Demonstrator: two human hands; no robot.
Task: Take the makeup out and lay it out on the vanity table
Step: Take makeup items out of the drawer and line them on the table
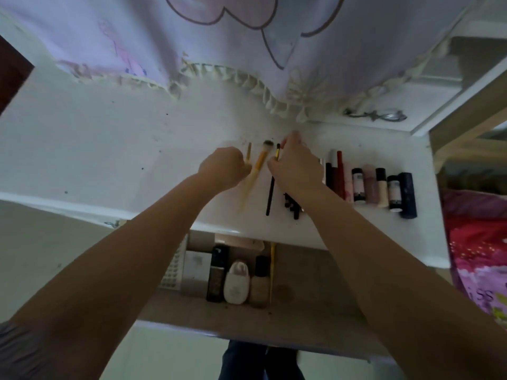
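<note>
Brushes are what both hands are busy with, a little above the middle of the frame, on the white vanity table (109, 149). The left hand (223, 167) is curled into a loose fist at the handle of a yellow-handled powder brush (258, 167) and seems to hold a thinner yellow stick (248, 152) as well; the blur keeps me from telling which of the two its fingers really grip. The right hand (295, 167) pinches a slim black brush with a gold ferrule (273, 185) near its upper end, fingers bent round it.

To the right of centre a row of tubes and small bottles (370, 187) lies side by side, already laid out. Some dark pencils (292, 205) lie partly under the right wrist. In the lower middle, the open drawer (301, 311) has a black bottle (218, 272), a white bottle (236, 282), a beige bottle (259, 281), a pale box (196, 270) and another yellow stick (272, 270) waiting in it.

I'd judge these brushes very light and stiff in the handle, with soft bristles that splay or shed if pressed. Best held mid-handle or at the ferrule, never by the hairs. Round handles will roll, so each wants setting down flat and parallel to its neighbour. The drawer bottles look heavier and smooth, perhaps slippery; a full wrap round the body would suit them.
</note>
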